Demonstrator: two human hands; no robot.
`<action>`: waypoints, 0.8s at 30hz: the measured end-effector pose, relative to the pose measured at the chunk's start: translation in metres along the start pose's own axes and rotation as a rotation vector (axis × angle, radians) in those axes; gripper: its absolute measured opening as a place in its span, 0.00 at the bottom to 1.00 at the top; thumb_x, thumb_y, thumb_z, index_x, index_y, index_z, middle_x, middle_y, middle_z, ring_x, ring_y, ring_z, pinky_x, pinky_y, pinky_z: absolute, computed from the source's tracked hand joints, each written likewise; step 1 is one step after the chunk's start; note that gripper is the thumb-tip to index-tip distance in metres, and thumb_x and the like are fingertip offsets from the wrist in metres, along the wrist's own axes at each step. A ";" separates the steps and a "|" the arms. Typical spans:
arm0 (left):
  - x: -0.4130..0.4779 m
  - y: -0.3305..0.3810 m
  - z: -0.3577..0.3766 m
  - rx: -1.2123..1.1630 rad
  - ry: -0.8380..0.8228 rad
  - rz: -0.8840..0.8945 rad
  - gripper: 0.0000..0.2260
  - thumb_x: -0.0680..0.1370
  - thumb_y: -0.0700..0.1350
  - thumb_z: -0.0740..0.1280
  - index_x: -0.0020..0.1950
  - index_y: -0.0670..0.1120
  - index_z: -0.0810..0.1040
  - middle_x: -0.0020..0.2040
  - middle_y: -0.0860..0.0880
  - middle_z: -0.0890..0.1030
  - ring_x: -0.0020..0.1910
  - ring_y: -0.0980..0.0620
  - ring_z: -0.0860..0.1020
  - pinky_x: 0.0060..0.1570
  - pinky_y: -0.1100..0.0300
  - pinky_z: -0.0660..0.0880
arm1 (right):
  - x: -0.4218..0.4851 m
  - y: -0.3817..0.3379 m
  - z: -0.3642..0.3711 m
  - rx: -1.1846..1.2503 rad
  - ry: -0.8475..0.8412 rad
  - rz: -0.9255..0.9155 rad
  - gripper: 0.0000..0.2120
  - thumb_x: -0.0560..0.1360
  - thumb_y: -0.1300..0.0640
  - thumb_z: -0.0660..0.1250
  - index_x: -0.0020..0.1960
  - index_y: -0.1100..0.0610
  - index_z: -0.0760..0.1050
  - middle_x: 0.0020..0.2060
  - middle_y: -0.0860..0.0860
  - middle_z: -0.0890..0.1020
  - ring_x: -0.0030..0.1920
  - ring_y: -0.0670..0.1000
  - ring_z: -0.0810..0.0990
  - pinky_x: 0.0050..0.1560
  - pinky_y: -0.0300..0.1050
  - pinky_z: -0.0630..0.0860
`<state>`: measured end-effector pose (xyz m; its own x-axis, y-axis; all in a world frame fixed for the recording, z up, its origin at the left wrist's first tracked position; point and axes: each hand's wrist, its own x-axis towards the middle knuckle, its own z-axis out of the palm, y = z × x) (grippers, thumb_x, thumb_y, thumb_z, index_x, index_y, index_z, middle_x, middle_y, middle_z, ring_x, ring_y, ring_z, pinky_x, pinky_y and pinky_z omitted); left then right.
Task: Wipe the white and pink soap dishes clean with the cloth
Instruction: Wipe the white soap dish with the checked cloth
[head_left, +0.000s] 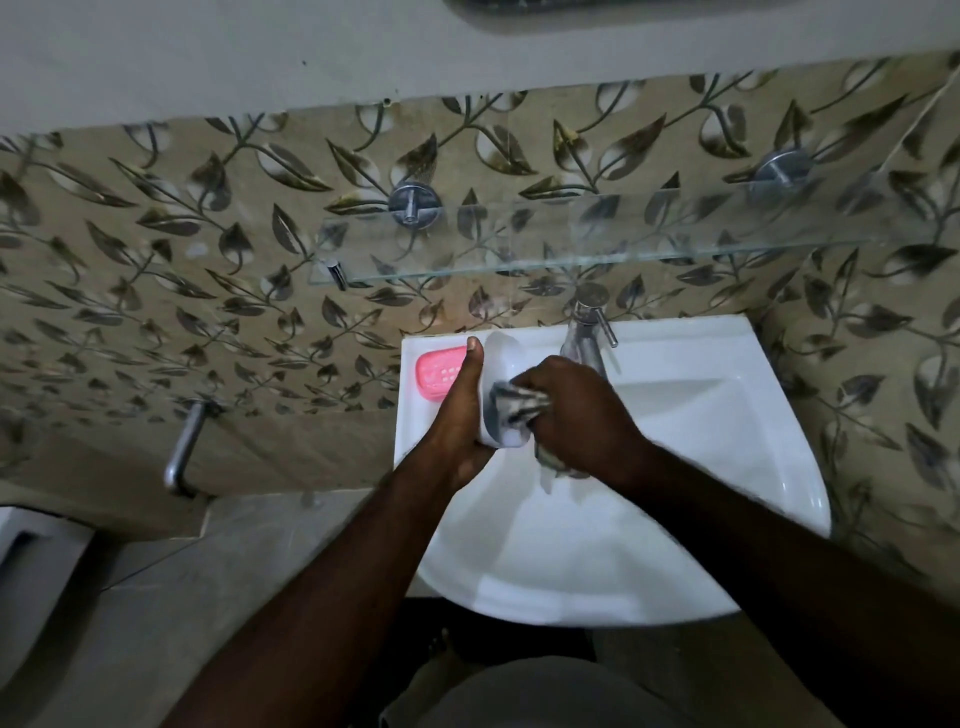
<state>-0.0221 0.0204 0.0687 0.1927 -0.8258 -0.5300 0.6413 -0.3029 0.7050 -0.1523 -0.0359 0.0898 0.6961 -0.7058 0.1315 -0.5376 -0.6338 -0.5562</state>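
Striped grey-and-white cloth (519, 402) is bunched in the right hand (576, 410). Its fingers curl tightly round the wad and press it down into the white soap dish (501, 353), and a loose tail of fabric hangs below the fist towards the basin. The left hand (457, 415) steadies that dish from its left side, with the thumb laid straight along the rim and the palm cupped at the near end (the fingers are hidden beneath, so they probably wrap under it, though the dim view does not prove that). The dish sits at the far-left part of the sink (753, 467), just left of the tap (587, 327). I cannot tell whether it rests on the ledge or is raised off it.

The pink soap dish (434, 371) lies on the far-left corner of the ledge, just beside the left thumb and not reached by the cloth. By my reading the white dish is mid-wipe and the pink one is not yet started.

Several things could go wrong from here:
- A hard push from the right hand against a hold that grips mainly one side could twist the slick plastic free and drop it into the basin.
- The left thumb or wrist, working so close to the pink dish, could nudge it off the ledge to the floor on the left.
- The dangling tail could drag through the basin and carry water back onto the wiped surface.

Farther out, a glass shelf (623, 244) spans the leaf-patterned wall (156, 260), and a metal bar (182, 447) juts out at the left.
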 end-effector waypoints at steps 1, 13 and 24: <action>0.000 -0.002 -0.001 -0.053 -0.015 0.007 0.32 0.78 0.67 0.55 0.55 0.41 0.84 0.53 0.41 0.84 0.52 0.46 0.83 0.57 0.52 0.77 | 0.007 0.001 -0.003 0.101 0.114 0.098 0.10 0.66 0.60 0.64 0.46 0.54 0.79 0.44 0.55 0.80 0.47 0.59 0.79 0.45 0.48 0.73; -0.006 -0.004 -0.004 -0.201 -0.006 -0.072 0.27 0.78 0.65 0.57 0.51 0.43 0.81 0.44 0.42 0.85 0.41 0.45 0.84 0.48 0.51 0.76 | -0.019 -0.005 0.020 -0.264 -0.100 -0.364 0.23 0.63 0.69 0.64 0.57 0.57 0.78 0.63 0.54 0.77 0.46 0.60 0.76 0.36 0.50 0.76; -0.005 0.002 0.009 -0.224 0.049 0.037 0.25 0.80 0.63 0.54 0.52 0.45 0.80 0.42 0.43 0.84 0.40 0.47 0.83 0.45 0.52 0.76 | -0.002 -0.023 0.002 -0.082 -0.137 -0.124 0.12 0.68 0.60 0.67 0.51 0.57 0.78 0.53 0.53 0.76 0.51 0.57 0.77 0.45 0.50 0.75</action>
<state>-0.0280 0.0195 0.0771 0.2518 -0.8086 -0.5317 0.7809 -0.1547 0.6052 -0.1405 -0.0191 0.1007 0.8149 -0.5742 0.0789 -0.4764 -0.7410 -0.4732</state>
